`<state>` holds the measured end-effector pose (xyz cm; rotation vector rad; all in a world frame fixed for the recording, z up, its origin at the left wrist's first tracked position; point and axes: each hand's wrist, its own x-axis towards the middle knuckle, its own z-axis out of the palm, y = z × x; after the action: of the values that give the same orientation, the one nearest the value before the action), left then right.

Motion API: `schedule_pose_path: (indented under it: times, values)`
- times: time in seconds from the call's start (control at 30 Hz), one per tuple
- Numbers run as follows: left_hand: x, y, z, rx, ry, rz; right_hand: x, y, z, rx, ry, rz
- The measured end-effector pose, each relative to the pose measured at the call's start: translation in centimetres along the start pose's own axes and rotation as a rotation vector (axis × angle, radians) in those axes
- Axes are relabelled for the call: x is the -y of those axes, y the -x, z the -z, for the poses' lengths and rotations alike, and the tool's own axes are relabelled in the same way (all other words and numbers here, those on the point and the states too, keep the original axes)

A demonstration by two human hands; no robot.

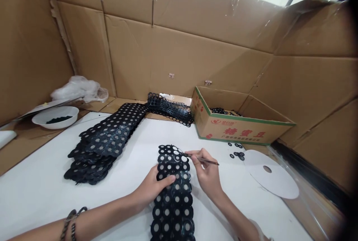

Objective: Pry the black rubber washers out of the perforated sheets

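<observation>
Though central, black strip [175, 205] partly out-of-frame.

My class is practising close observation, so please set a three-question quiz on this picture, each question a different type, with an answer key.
1. Multiple choice: What is the right hand holding?
A) A white bowl
B) A thin tool
C) A plastic bag

2. True or false: The thumb of the left hand lies over the black perforated strip.

3. Fill in the blank: From the person's viewpoint, the flat white disc with a hole lies to the ____ of the strip.

Key: 1. B; 2. True; 3. right
</observation>
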<state>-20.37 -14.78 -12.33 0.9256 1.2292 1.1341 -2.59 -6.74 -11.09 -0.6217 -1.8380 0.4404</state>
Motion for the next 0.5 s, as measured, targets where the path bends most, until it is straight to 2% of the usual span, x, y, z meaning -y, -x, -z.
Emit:
schedule_pose_path:
  times: [0.2,0.27,0.5]
  values:
    - [0.2,-0.1,0.0,-0.061,0.099,0.019,0.8,1.5,-1.1,0.12,0.05,0.367]
    - [0.3,-0.2,0.0,-0.076,0.113,0.014,0.7,1.9,-1.4,0.151,0.071,0.445]
    - [0.5,-0.7,0.2,-0.044,0.071,-0.028,0.2,2.1,-1.7,0.196,0.088,0.472]
